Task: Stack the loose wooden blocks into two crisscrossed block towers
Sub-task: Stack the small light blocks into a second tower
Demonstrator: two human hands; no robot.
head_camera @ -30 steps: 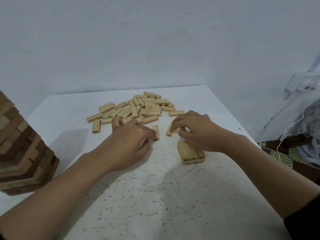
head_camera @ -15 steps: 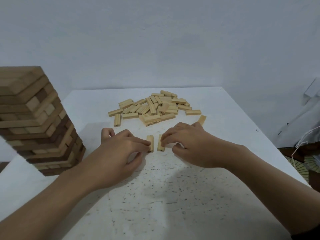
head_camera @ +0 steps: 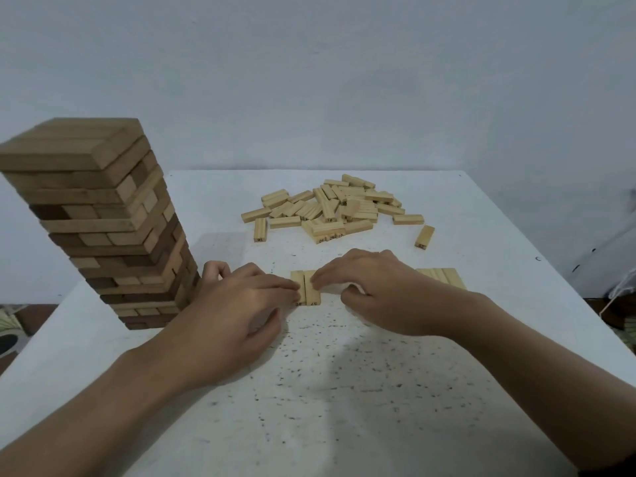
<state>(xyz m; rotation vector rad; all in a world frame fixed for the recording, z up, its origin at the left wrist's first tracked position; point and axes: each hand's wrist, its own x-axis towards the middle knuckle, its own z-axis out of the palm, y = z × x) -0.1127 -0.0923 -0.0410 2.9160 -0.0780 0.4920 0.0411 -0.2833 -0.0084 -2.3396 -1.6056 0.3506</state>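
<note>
Straight fingers of the left hand (head_camera: 237,304) press the left flank of two pale rectangular wooden blocks (head_camera: 306,287); the right hand (head_camera: 375,290) rests extended fingertips on their right side. Both blocks lie touching, flat at mid white speckled desk (head_camera: 344,390), long axes toward its far edge.

Dim, flat light, faint soft shadows on the table (head_camera: 344,425); the tower (head_camera: 103,218) leans from wide-angle distortion.

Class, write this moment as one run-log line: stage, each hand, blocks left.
stage: starting a base row | left hand: touches block pair | right hand: touches block pair | loose pile: behind, unstacked
</note>
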